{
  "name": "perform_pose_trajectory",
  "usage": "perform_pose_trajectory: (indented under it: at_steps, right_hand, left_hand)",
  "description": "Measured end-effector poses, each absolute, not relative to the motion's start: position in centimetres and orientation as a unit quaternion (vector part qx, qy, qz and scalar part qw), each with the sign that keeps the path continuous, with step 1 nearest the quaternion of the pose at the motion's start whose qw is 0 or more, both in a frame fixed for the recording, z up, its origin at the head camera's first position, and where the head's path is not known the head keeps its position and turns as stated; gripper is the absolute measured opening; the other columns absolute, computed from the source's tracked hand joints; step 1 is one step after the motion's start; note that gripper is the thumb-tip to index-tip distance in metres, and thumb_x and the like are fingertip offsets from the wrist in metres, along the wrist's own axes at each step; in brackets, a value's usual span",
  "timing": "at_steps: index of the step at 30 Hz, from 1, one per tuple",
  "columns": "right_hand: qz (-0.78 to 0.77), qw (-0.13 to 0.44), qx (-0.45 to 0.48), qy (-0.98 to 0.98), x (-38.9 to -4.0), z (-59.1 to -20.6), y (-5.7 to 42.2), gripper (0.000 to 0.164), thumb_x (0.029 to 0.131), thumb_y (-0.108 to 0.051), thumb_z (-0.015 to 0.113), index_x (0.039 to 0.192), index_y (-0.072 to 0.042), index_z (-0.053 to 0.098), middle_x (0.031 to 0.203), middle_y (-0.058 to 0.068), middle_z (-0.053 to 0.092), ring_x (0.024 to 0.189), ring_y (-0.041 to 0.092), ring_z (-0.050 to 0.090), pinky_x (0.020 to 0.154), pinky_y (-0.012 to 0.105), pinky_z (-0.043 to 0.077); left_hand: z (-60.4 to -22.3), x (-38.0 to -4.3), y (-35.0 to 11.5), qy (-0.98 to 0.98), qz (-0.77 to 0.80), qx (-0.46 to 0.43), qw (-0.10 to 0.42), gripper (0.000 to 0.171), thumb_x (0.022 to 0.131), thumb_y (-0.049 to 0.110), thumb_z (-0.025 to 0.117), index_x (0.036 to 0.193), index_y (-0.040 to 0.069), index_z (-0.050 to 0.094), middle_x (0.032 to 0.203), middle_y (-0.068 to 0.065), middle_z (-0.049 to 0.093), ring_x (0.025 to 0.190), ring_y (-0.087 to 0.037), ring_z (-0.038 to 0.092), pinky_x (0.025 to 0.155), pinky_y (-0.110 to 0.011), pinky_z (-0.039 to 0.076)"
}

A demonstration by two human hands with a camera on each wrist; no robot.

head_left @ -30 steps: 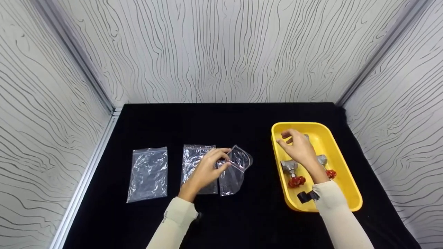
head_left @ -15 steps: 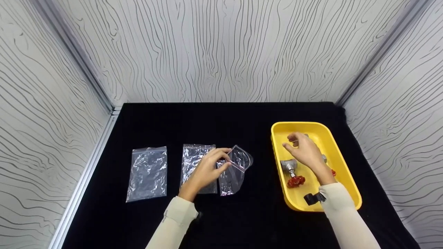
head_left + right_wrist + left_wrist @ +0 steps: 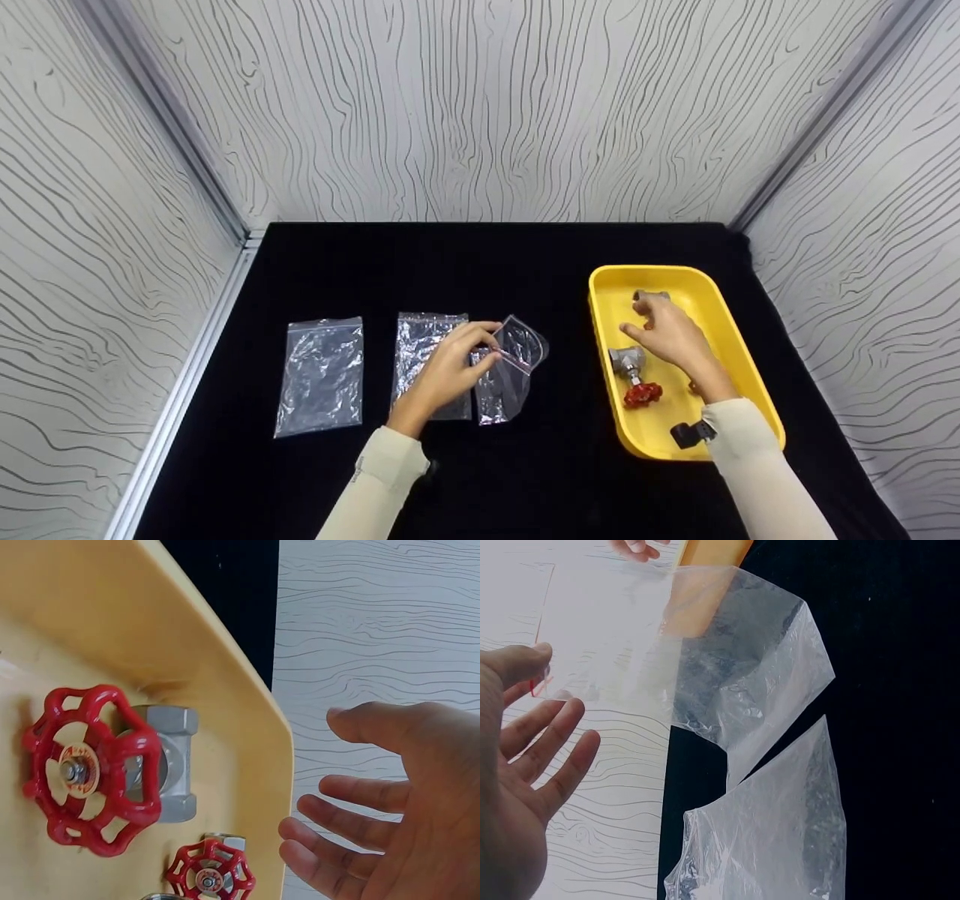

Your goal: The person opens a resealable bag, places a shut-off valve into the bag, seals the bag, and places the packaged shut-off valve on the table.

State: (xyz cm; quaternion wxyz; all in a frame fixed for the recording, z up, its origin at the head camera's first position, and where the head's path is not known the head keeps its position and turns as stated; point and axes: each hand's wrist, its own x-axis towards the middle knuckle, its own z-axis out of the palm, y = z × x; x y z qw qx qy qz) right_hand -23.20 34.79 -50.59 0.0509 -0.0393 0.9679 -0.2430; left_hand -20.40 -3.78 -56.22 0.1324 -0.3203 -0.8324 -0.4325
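My left hand (image 3: 446, 364) pinches the mouth of a clear zip-lock bag (image 3: 491, 405) between thumb and fingertips. The bag's mouth gapes, and its lower part reaches toward the black cloth. In the left wrist view, the thumb is at the zip strip's red line, and the see-through bag (image 3: 750, 637) spreads away from the hand. My right hand (image 3: 671, 337) is over the yellow tub (image 3: 742, 360), fingers loosely bent, holding nothing. A metal valve with a red handwheel (image 3: 643, 394) lies at the tub's left side. Another valve (image 3: 654, 295) is near the fingertips, partly covered.
A second clear bag (image 3: 427, 337) lies partly under the left hand, and a third bag (image 3: 321, 375) lies flat farther left. In the right wrist view, a red handwheel (image 3: 146, 765) looms large near the tub wall. Patterned panels (image 3: 480, 112) enclose the black-covered table.
My right hand has moved right and slightly nearer over the tub, uncovering the far valve and covering the one on the right. The left hand and its bag stay put.
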Motion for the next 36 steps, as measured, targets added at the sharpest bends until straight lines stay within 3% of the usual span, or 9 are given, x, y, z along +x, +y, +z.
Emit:
perform_pose_trajectory:
  at_steps: [8,18,27,36]
  right_hand:
    - [-0.235,0.103,-0.033,0.966,-22.9,-51.3,35.3,0.068,0.101,-0.042,0.072,0.147,0.004,0.053,0.139,0.031,0.063,0.121,0.046,0.065,0.096,0.062,0.055]
    - [-0.238,0.145,-0.052,0.959,-22.4,-52.2,35.3,0.078,0.099,-0.039,0.074,0.148,0.015,0.046,0.145,0.040,0.054,0.131,0.057,0.056,0.106,0.068,0.050]
    - [-0.215,0.192,-0.063,0.956,-22.2,-52.7,34.9,0.076,0.096,-0.039,0.078,0.146,0.012,0.050,0.143,0.039,0.056,0.127,0.054,0.060,0.106,0.068,0.051]
    - [-0.189,0.199,-0.066,0.959,-22.4,-53.1,34.8,0.074,0.092,-0.040,0.081,0.140,0.012,0.055,0.133,0.036,0.057,0.110,0.042,0.063,0.100,0.063,0.053]
  left_hand:
    - [-56.3,-20.4,-3.8,-0.835,-0.432,-0.317,0.126,0.010,0.100,0.018,0.075,0.104,0.010,0.072,0.140,-0.008,0.070,0.127,-0.027,0.066,0.102,-0.036,0.059]
    - [-56.4,-20.4,-3.8,-0.836,-0.436,-0.311,0.119,0.008,0.100,0.017,0.075,0.105,0.010,0.073,0.140,-0.008,0.070,0.130,-0.026,0.065,0.107,-0.037,0.058]
    - [-56.2,-20.4,-3.9,-0.834,-0.435,-0.315,0.130,0.008,0.098,0.015,0.076,0.104,0.010,0.073,0.139,-0.009,0.071,0.127,-0.027,0.067,0.102,-0.035,0.059]
    - [-56.4,-20.4,-3.9,-0.839,-0.430,-0.309,0.126,0.008,0.099,0.015,0.076,0.105,0.010,0.073,0.140,-0.008,0.070,0.128,-0.026,0.066,0.104,-0.034,0.059]
